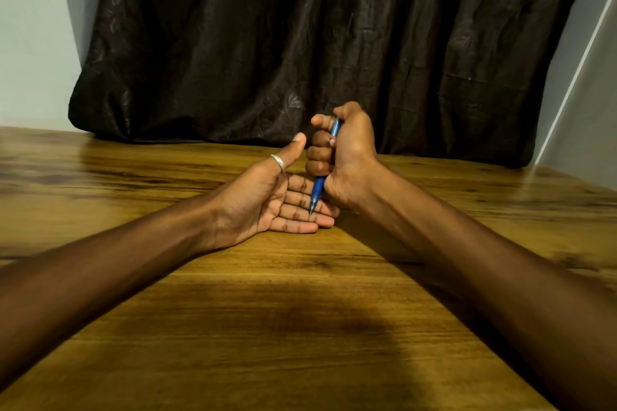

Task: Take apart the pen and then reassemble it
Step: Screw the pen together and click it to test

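A: Over the middle of the bench (pixel 300 327), what does the right hand (pixel 340 157) have?

B: A blue pen (pixel 318 188), gripped in a closed fist. The fingers wrap round the barrel and the thumb curls over the top end.

A: How does the pen stand?

B: Nearly upright, tilted a little, tip downward. The upper barrel shows between thumb and fingers; the lower part sticks out beneath the fist.

A: And the left hand (pixel 267 200)?

B: Spread flat, palm up, fingers together and stretched toward the right hand, thumb raised. A silver ring (pixel 277 162) sits on the thumb.

A: Does the pen touch it?

B: The tip points down onto the left fingers, at or just above them. I cannot tell whether it makes contact.

A: Is the left hand lying on the bench?

B: Its outer edge looks to rest on the wood, just beside the right wrist.

A: Is the pen whole?

B: What shows looks like one piece; the middle is hidden inside the fist.

A: Behind them?

B: A dark curtain (pixel 334 43) hangs at the far edge of the bench, pale wall on either side.
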The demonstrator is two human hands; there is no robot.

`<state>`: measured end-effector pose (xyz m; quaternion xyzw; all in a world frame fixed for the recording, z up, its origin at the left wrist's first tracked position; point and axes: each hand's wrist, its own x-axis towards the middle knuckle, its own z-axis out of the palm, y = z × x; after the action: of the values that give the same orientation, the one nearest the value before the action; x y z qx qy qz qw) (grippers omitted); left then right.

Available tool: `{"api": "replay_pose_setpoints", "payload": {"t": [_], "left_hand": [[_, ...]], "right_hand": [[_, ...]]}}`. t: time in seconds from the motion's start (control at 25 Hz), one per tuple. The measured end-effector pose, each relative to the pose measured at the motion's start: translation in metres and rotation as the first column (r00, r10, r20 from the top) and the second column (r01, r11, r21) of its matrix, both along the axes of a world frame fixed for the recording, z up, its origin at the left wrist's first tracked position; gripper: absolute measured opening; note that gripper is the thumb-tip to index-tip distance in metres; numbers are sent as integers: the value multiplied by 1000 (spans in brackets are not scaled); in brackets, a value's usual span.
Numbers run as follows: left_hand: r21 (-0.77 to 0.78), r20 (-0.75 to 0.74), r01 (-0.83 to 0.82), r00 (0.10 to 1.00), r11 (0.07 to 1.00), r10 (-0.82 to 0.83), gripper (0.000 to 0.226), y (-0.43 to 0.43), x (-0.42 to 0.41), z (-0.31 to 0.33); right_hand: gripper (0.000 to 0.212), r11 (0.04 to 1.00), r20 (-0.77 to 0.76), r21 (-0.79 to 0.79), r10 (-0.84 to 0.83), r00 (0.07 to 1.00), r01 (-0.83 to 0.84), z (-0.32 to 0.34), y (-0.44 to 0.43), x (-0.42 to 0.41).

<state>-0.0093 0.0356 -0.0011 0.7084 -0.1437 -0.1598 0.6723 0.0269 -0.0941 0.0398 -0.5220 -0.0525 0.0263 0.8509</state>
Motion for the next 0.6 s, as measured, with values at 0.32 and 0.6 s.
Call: {"api": "replay_pose_setpoints", "payload": {"t": [0.32, 0.6], "left_hand": [[8, 2, -2, 1000, 1000, 2, 91, -1, -1, 0], [21, 11, 2, 1000, 1000, -2, 90, -1, -2, 0]], "right_hand": [[36, 1000, 8, 2, -31, 999, 31, 0, 1, 1], [42, 1000, 2, 4, -9, 1000, 9, -2, 0, 1]]}}
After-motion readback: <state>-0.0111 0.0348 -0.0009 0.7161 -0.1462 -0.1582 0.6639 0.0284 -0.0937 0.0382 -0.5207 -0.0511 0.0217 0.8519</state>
